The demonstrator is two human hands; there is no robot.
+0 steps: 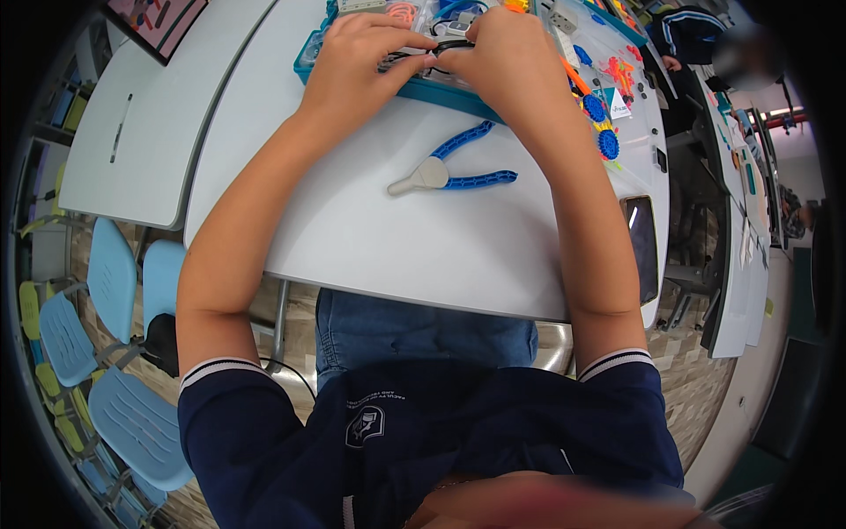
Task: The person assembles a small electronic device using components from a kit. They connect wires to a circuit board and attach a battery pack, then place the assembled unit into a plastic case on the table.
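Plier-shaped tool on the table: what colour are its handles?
Its handles are blue, clearest in the head view.

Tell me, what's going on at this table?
A person in a navy short-sleeved shirt holds a thin black cord-like piece between the left hand and right hand, over a teal plastic tray of parts. A blue-handled, grey-headed plier-like tool lies unheld on the white table, handles spread.
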